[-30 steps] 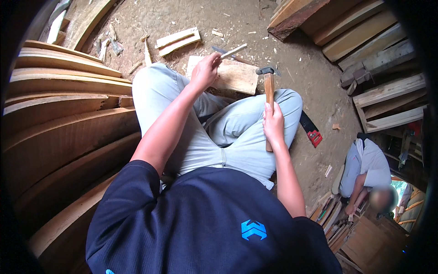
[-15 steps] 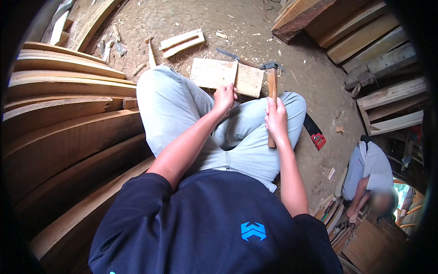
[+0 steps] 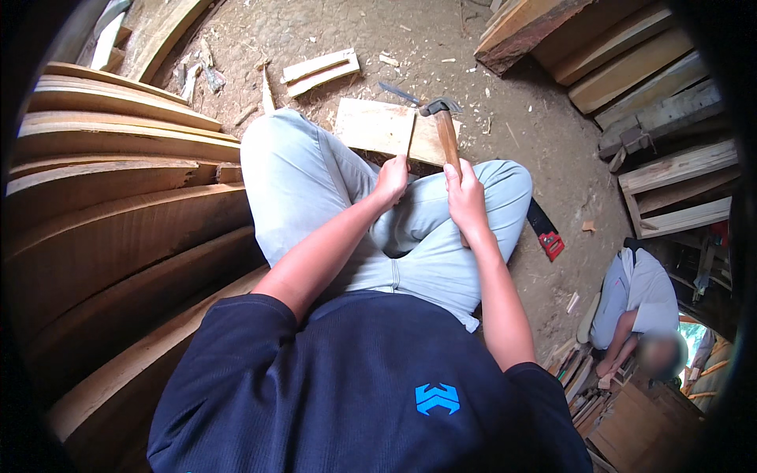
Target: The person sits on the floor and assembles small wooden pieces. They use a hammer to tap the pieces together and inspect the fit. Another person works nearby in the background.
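Note:
My right hand (image 3: pixel 467 195) is closed around the wooden handle of a claw hammer (image 3: pixel 446 134). The dark hammer head sits over the right part of a pale wooden board (image 3: pixel 371 126), which lies in front of my crossed legs. In my left hand (image 3: pixel 392 180), fingers closed, is the near end of a thin wooden strip (image 3: pixel 411 134) that crosses the board. Whether the strip touches the board I cannot tell. Just beyond the board shows a dark metal blade (image 3: pixel 398 92); the hammer head hides its other end.
Stacked planks (image 3: pixel 118 169) fill the left side. A handsaw with a red handle (image 3: pixel 550 240) lies right of my knee. Beyond the board is a grooved wood piece (image 3: pixel 320 72) among shavings. Timber frames (image 3: pixel 678 189) stand at right; a person (image 3: pixel 643 296) crouches at lower right.
The hammer head has swung left and slightly toward the far side, closer to the strip. My right hand has shifted a little left; my left hand still grips the strip.

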